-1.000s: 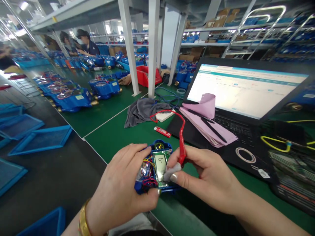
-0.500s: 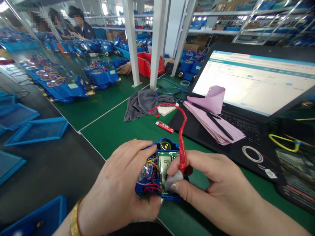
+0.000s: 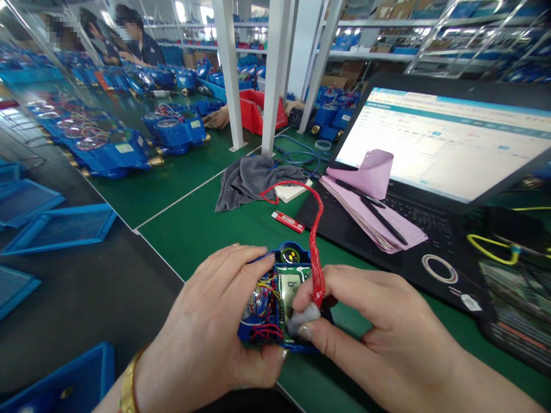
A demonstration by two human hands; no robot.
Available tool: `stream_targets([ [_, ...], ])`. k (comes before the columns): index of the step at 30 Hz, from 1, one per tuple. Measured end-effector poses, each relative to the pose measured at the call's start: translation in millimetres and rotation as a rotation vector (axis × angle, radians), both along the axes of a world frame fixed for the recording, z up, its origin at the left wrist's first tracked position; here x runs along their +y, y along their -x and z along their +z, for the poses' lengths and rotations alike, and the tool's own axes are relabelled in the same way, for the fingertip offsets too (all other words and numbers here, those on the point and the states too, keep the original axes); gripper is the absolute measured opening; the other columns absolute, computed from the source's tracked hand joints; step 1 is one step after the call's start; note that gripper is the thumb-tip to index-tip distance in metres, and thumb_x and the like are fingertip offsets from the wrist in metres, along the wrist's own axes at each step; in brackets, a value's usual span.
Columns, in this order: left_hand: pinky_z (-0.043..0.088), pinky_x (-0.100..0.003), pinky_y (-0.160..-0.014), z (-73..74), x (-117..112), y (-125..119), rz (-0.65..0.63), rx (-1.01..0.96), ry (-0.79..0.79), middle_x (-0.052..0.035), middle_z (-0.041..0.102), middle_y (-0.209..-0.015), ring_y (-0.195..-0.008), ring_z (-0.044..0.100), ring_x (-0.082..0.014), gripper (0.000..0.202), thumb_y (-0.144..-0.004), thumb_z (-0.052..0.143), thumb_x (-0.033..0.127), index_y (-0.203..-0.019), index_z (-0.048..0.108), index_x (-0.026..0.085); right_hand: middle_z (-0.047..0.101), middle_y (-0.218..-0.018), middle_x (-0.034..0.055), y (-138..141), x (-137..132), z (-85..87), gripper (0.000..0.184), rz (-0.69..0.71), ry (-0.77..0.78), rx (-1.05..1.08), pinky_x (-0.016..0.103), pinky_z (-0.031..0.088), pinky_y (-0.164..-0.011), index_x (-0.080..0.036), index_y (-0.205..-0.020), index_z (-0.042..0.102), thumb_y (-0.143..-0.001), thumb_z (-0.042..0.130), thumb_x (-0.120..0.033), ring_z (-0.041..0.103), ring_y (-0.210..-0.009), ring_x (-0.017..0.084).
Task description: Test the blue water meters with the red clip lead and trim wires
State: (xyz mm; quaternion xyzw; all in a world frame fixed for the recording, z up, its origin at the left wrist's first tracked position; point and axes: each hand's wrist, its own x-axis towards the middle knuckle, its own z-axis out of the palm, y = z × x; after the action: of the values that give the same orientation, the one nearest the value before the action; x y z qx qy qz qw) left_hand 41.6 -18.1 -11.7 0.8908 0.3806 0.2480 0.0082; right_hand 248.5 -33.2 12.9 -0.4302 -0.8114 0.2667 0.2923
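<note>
A blue meter housing (image 3: pixel 244 334) is tilted in front of me, with coloured wires, a green circuit board and a small LCD (image 3: pixel 289 287) in it. My left hand (image 3: pixel 215 321) is closed around its left side, fingers over the top and thumb along the near edge. My right hand (image 3: pixel 370 327) pinches a soft-looking grey end piece (image 3: pixel 303 319) of a red-wrapped cable (image 3: pixel 317 264) between thumb and fingers. That grey end rests against the board over the lower part of the LCD; the contact point itself is hidden.
Beyond the housing lie a red-and-white stick (image 3: pixel 287 221) and a grey cloth (image 3: pixel 245 180). An open laptop (image 3: pixel 451 143) with pink papers (image 3: pixel 379 221) and pens stands right. Blue meters (image 3: pixel 116 152) stand back left, blue trays (image 3: pixel 60 229) lower. White posts (image 3: pixel 271 80) rise ahead; people work far left.
Both hands keep their grips, and the grey end stays over the board. The red cable has swung slightly left. My view has shifted a little.
</note>
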Motion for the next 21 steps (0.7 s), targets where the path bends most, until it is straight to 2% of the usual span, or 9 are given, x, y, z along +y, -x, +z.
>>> stream_targets([
  [4, 0.047, -0.046, -0.099, 0.3, -0.1, 0.3, 0.0, -0.009, 0.004, -0.0126, 0.06, -0.12, -0.114, 0.055, -0.0273, 0.061, -0.062, 0.059, 0.035, -0.118, 0.052, 0.012, 0.062, -0.071, -0.0037, 1.1, -1.5, 0.7, 0.01, 0.01, -0.044, -0.022, 0.02, 0.046, -0.062, -0.02, -0.079, 0.058, -0.082, 0.056, -0.011, 0.059, -0.066, 0.01],
  [14, 0.048, -0.044, -0.099, 1.5, 0.6, -0.5, -0.007, 0.007, 0.032, -0.0109, 0.059, -0.121, -0.114, 0.054, -0.0259, 0.062, -0.061, 0.059, 0.033, -0.12, 0.052, 0.013, 0.06, -0.064, -0.0023, 4.9, -2.7, 1.1, 0.014, 0.0, -0.231, -0.072, 0.02, 0.042, -0.053, -0.018, -0.072, 0.054, -0.083, 0.051, -0.01, 0.056, -0.056, 0.01],
  [18, 0.051, -0.045, -0.094, 3.8, 1.6, -0.5, -0.011, 0.006, 0.003, -0.0127, 0.061, -0.117, -0.111, 0.056, -0.0272, 0.056, -0.063, 0.056, 0.033, -0.115, 0.053, 0.013, 0.064, -0.07, 0.0006, 5.7, -5.7, -2.1, 0.013, 0.012, -0.26, -0.09, 0.023, 0.046, -0.06, -0.018, -0.077, 0.056, -0.085, 0.049, -0.011, 0.059, -0.064, 0.013],
  [21, 0.053, -0.046, -0.091, 5.1, 0.6, -0.5, -0.007, 0.013, 0.005, -0.0135, 0.061, -0.116, -0.109, 0.057, -0.0282, 0.055, -0.061, 0.054, 0.031, -0.113, 0.053, 0.013, 0.063, -0.07, 0.0006, 6.7, -7.5, -3.3, 0.015, 0.025, -0.288, -0.072, 0.023, 0.046, -0.059, -0.018, -0.075, 0.055, -0.087, 0.048, -0.011, 0.058, -0.062, 0.012],
])
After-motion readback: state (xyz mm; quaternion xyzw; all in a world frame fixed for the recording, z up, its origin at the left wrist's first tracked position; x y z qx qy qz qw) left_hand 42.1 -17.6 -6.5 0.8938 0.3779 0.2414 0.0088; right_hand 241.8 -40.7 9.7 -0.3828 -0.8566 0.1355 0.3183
